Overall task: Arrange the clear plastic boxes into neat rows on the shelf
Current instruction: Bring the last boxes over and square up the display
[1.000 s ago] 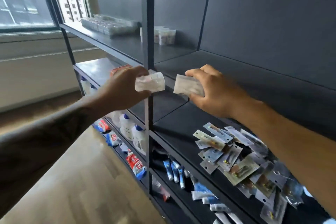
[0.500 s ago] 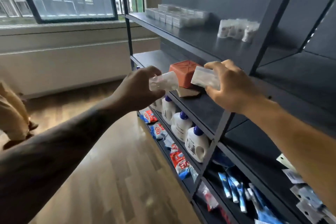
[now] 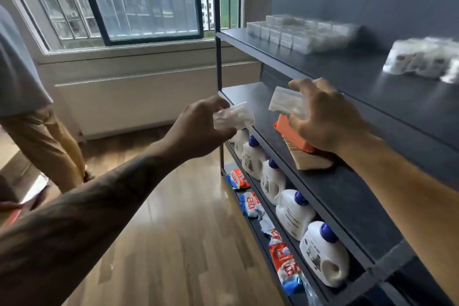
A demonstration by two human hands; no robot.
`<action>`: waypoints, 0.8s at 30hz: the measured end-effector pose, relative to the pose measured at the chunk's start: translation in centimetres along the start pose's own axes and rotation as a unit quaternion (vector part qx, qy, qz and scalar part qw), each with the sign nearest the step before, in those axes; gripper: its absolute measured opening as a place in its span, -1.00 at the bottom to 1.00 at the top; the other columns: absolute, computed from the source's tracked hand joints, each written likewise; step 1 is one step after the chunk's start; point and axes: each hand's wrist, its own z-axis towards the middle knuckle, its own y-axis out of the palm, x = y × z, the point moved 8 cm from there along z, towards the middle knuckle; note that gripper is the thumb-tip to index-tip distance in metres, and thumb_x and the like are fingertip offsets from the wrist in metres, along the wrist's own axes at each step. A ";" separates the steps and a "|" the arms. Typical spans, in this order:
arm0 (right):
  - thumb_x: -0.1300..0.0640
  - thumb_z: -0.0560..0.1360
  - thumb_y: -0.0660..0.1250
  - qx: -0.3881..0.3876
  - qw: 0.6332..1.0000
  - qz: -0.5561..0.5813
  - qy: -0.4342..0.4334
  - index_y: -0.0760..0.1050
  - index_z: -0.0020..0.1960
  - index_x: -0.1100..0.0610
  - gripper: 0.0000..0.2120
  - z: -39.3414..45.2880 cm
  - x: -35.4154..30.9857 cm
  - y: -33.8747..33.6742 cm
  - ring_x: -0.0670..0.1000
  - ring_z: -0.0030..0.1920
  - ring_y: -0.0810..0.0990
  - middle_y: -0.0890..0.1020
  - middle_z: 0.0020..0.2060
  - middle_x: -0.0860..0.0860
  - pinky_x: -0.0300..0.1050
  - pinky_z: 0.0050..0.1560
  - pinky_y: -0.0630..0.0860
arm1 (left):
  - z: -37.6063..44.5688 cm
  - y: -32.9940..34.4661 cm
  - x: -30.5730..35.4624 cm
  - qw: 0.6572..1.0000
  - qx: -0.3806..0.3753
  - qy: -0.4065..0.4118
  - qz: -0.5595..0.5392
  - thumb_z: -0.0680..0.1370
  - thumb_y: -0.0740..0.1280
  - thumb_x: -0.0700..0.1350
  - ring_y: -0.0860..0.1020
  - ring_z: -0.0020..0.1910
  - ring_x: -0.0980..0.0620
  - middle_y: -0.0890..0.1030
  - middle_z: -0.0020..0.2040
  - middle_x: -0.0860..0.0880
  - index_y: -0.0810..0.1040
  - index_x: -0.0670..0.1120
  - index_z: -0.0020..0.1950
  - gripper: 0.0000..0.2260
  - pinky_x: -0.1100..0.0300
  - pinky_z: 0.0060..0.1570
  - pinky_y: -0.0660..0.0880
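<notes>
Head view: hands (image 3: pixel 323 117) around boxes (image 3: pixel 285 103)

Bright daylight thru window (image 3: pixel 139 0), glare streaks on wood floor (image 3: pixel 173 243); motion blur on clear boxes (image 3: pixel 298 32) & white packs (image 3: pixel 422 59) top right; wide-angle bend at edges; dark shelf (image 3: pixel 360 206) underlit

place: shop stockroom | evidence: dark shelving (image 3: pixel 347 74), detergent bottles (image 3: pixel 294 213), snack packets (image 3: pixel 283 256), stacked clear boxes (image 3: pixel 298 32)
</notes>
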 end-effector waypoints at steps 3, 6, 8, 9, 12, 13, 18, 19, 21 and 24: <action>0.03 0.52 0.43 0.026 1.000 -0.004 0.015 0.37 0.47 -0.01 -0.45 4.0 1.2 0.5 0.29 0.17 0.55 0.52 0.24 0.17 0.14 0.21 0.45 | 5.4 0.4 -1.0 1.000 -0.003 0.015 0.008 0.48 0.54 0.00 0.63 -0.09 0.02 0.67 0.15 -0.06 0.59 -0.10 0.30 -0.57 0.32 -0.20 0.48; 0.00 0.52 0.41 0.047 0.998 -0.013 0.034 0.36 0.47 -0.04 -0.45 7.5 3.3 0.6 0.26 0.18 0.55 0.52 0.26 0.13 0.14 0.25 0.43 | 10.3 1.0 -1.5 1.000 0.008 0.027 0.011 0.48 0.54 0.04 0.61 -0.04 0.07 0.68 0.16 -0.01 0.60 -0.08 0.30 -0.56 0.49 -0.27 0.36; 0.00 0.51 0.40 0.062 0.996 -0.020 0.053 0.36 0.47 -0.03 -0.44 9.3 5.1 0.1 0.25 0.18 0.56 0.52 0.26 0.13 0.16 0.26 0.43 | 13.1 1.8 -1.5 0.999 0.003 0.038 -0.002 0.48 0.54 0.03 0.60 -0.02 0.08 0.67 0.18 0.00 0.59 -0.07 0.32 -0.55 0.52 -0.29 0.36; 0.00 0.51 0.40 0.064 0.996 -0.027 0.064 0.36 0.48 -0.03 -0.44 10.0 6.0 -0.1 0.25 0.18 0.56 0.52 0.26 0.13 0.17 0.25 0.44 | 14.5 2.3 -1.4 0.999 0.000 0.047 -0.007 0.48 0.55 0.02 0.60 -0.01 0.08 0.67 0.20 0.01 0.59 -0.06 0.33 -0.55 0.52 -0.30 0.36; 0.01 0.50 0.40 0.067 0.991 -0.053 0.104 0.37 0.47 -0.03 -0.44 11.4 8.7 -0.9 0.27 0.17 0.56 0.52 0.25 0.13 0.16 0.21 0.48 | 18.5 4.0 -0.4 0.996 -0.015 0.080 -0.024 0.47 0.55 -0.01 0.60 0.00 0.09 0.66 0.22 0.00 0.58 -0.05 0.33 -0.55 0.48 -0.26 0.37; 0.01 0.49 0.40 0.069 0.989 -0.061 0.118 0.37 0.46 -0.04 -0.44 11.6 9.6 -1.1 0.27 0.17 0.56 0.53 0.24 0.13 0.15 0.20 0.50 | 19.8 4.6 0.0 0.995 -0.018 0.091 -0.033 0.47 0.56 -0.01 0.61 0.00 0.07 0.66 0.22 0.00 0.58 -0.03 0.32 -0.55 0.46 -0.21 0.37; 0.01 0.45 0.41 0.068 0.975 -0.088 0.194 0.43 0.34 -0.06 -0.53 11.0 14.6 -2.0 0.21 0.09 0.58 0.54 0.15 0.07 0.13 0.11 0.54 | 25.8 9.9 3.3 0.986 -0.045 0.133 -0.093 0.46 0.57 0.02 0.64 0.02 -0.02 0.64 0.24 0.02 0.57 -0.01 0.36 -0.51 0.17 -0.14 0.53; 0.01 0.44 0.42 0.072 0.970 -0.089 0.214 0.45 0.31 -0.06 -0.55 10.6 15.8 -2.3 0.19 0.08 0.58 0.54 0.14 0.06 0.12 0.10 0.54 | 26.7 11.3 4.0 0.982 -0.059 0.143 -0.106 0.46 0.57 0.02 0.64 0.00 -0.01 0.64 0.24 0.02 0.57 0.00 0.36 -0.51 0.15 -0.13 0.54; 0.01 0.43 0.44 0.086 0.960 -0.090 0.251 0.46 0.28 -0.07 -0.57 9.7 17.9 -3.0 0.17 0.06 0.58 0.54 0.13 0.04 0.10 0.09 0.55 | 28.5 13.9 5.4 0.973 -0.081 0.170 -0.137 0.43 0.57 0.07 0.65 -0.05 0.01 0.66 0.21 0.02 0.57 0.03 0.34 -0.50 0.08 -0.07 0.59; 0.01 0.43 0.48 0.106 0.943 -0.087 0.303 0.48 0.26 -0.09 -0.58 8.2 20.5 -4.1 0.12 0.05 0.58 0.54 0.14 -0.01 0.08 0.08 0.56 | 31.5 17.0 7.5 0.959 -0.096 0.210 -0.164 0.40 0.58 0.09 0.59 -0.11 0.04 0.63 -0.01 0.09 0.60 0.04 0.29 -0.51 0.21 -0.16 0.45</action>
